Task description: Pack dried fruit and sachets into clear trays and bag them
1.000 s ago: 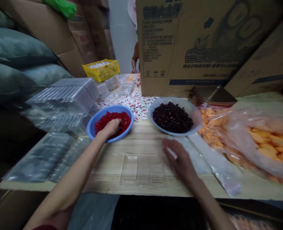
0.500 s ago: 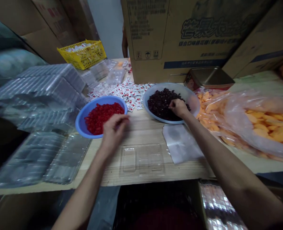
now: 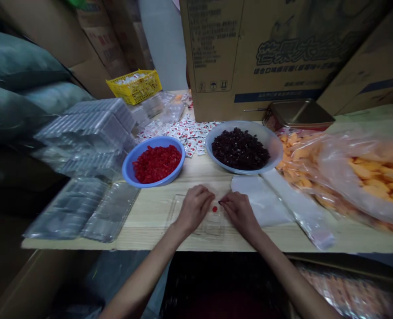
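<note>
A clear plastic tray (image 3: 212,228) with compartments lies on the table in front of me, partly hidden by my hands. My left hand (image 3: 193,208) is over its middle, fingers pinched together; whatever they hold is hidden. Just right of those fingertips a small red piece (image 3: 215,208) shows at the tray. Between the fingertips of my right hand (image 3: 241,212) is a small dark dried fruit piece (image 3: 219,202), held above the tray's right side. Behind my hands stand a blue bowl (image 3: 128,170) of red pieces and a pale bowl (image 3: 276,148) of dark ones.
Stacked clear trays (image 3: 99,124) stand at the left, with clear lids (image 3: 111,215) before them. White bags (image 3: 262,199) lie right of my hands. Orange slices (image 3: 375,173) in plastic fill the right. Small printed sachets (image 3: 183,133), a yellow basket (image 3: 139,91) and a large carton (image 3: 223,48) are behind.
My right hand has come from the dark-fruit bowl to the tray with a dark piece. My left hand has moved right from beside the red bowl. A red piece now shows at the tray.
</note>
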Demonstrator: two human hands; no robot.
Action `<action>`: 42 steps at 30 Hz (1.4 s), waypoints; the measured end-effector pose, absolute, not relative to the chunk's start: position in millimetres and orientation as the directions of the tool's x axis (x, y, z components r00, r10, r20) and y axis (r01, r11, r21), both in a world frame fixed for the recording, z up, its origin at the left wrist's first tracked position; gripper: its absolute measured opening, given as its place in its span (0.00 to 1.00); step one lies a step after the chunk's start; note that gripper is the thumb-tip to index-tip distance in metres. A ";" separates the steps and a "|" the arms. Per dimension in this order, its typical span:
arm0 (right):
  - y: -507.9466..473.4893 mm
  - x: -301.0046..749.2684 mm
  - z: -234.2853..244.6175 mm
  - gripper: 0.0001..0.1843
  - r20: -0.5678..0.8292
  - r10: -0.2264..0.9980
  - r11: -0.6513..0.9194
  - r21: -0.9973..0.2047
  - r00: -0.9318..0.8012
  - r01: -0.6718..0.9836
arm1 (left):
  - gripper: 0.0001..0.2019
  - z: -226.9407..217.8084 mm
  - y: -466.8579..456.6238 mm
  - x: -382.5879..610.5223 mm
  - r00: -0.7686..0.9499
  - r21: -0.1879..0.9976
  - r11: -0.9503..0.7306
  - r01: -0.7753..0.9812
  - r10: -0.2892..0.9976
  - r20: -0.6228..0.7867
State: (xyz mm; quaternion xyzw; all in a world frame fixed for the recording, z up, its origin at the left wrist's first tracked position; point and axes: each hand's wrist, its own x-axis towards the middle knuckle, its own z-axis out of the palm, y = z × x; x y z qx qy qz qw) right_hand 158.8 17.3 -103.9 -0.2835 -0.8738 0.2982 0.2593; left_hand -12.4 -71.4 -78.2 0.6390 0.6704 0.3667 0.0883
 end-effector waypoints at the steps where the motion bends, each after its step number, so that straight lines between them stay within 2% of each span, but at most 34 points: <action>1: 15.8 155.3 -108.0 0.06 0.298 0.630 0.683 -0.651 -0.717 0.330 | 0.11 -67.5 -70.9 -19.6 -0.218 0.617 -0.070 0.784 0.900 0.378; 4: 15.6 147.2 -113.5 0.09 0.342 0.577 0.750 -0.581 -0.742 0.315 | 0.11 -36.6 -68.8 -56.6 -0.364 0.599 0.020 0.800 0.810 0.460; 7: 15.4 144.6 -113.6 0.11 0.349 0.521 0.796 -0.528 -0.779 0.296 | 0.11 -21.6 -65.9 -118.3 -0.497 0.463 0.283 0.840 0.743 0.449; 9: 17.5 147.3 -110.6 0.10 0.352 0.497 0.803 -0.533 -0.793 0.267 | 0.13 -25.6 -61.8 -163.1 -0.574 0.303 0.497 0.813 0.772 0.273; 11: 25.7 154.2 -103.4 0.09 0.389 0.535 0.784 -0.559 -0.750 0.269 | 0.13 -37.4 -56.0 -198.8 -0.627 0.181 0.622 0.762 0.778 -0.039; 13: 43.1 163.7 -91.6 0.10 0.445 0.613 0.753 -0.579 -0.652 0.313 | 0.09 -50.8 -50.4 -219.1 -0.622 0.131 0.659 0.741 0.747 -0.235; 14: 55.5 168.4 -84.5 0.11 0.473 0.652 0.736 -0.583 -0.593 0.345 | 0.07 -56.1 -48.3 -223.7 -0.613 0.132 0.659 0.741 0.743 -0.268; 18: 121.7 175.2 -57.8 0.13 0.493 0.736 0.677 -0.508 -0.465 0.533 | 0.03 -63.3 -47.2 -222.4 -0.582 0.175 0.617 0.767 0.785 -0.215; 20: 155.3 167.4 -51.1 0.12 0.356 0.789 0.613 -0.397 -0.500 0.683 | 0.03 -61.1 -50.9 -220.1 -0.579 0.235 0.590 0.772 0.806 -0.120; 22: 181.3 152.9 -50.7 0.11 0.149 0.835 0.550 -0.282 -0.530 0.786 | 0.04 -58.0 -55.8 -219.0 -0.602 0.313 0.563 0.765 0.797 0.037; 24: 196.5 135.1 -55.0 0.09 0.002 0.839 0.531 -0.227 -0.545 0.817 | 0.06 -55.1 -60.6 -215.9 -0.647 0.465 0.501 0.730 0.726 0.233; 27: 203.4 111.8 -63.2 0.06 -0.053 0.828 0.536 -0.219 -0.558 0.816 | 0.12 -51.5 -67.3 -196.5 -0.729 0.737 0.274 0.618 0.552 0.405; 29: 204.2 103.9 -66.0 0.05 -0.066 0.830 0.531 -0.214 -0.554 0.820 | 0.13 -49.6 -73.6 -168.6 -0.756 0.837 0.114 0.536 0.505 0.415; 32: 205.4 107.7 -63.1 0.07 -0.037 0.839 0.523 -0.215 -0.543 0.824 | 0.11 -49.4 -88.7 -107.8 -0.684 0.883 0.024 0.469 0.642 0.346; 34: 200.8 120.0 -57.1 0.07 0.056 0.850 0.520 -0.255 -0.525 0.815 | 0.07 -53.4 -100.4 -65.0 -0.535 0.869 0.047 0.492 0.804 0.259; 35: 194.1 128.1 -53.8 0.06 0.138 0.846 0.531 -0.322 -0.516 0.784 | 0.07 -57.2 -105.5 -46.2 -0.454 0.853 0.065 0.518 0.866 0.210; 36: 183.3 136.8 -50.9 0.05 0.227 0.831 0.554 -0.416 -0.508 0.721 | 0.07 -62.0 -109.6 -30.1 -0.384 0.837 0.082 0.541 0.910 0.158; 38: 148.6 153.7 -48.8 0.03 0.372 0.783 0.608 -0.626 -0.498 0.488 | 0.06 -74.0 -114.0 -7.2 -0.298 0.811 0.115 0.573 0.951 0.076; 40: 99.9 165.9 -54.0 0.03 0.361 0.740 0.589 -0.755 -0.567 0.289 | 0.04 -86.6 -114.4 4.7 -0.255 0.789 0.114 0.604 0.965 0.056; 42: 48.5 170.5 -66.6 0.01 0.285 0.706 0.564 -0.780 -0.648 0.272 | 0.04 -95.8 -113.7 10.1 -0.221 0.743 0.077 0.665 0.970 0.097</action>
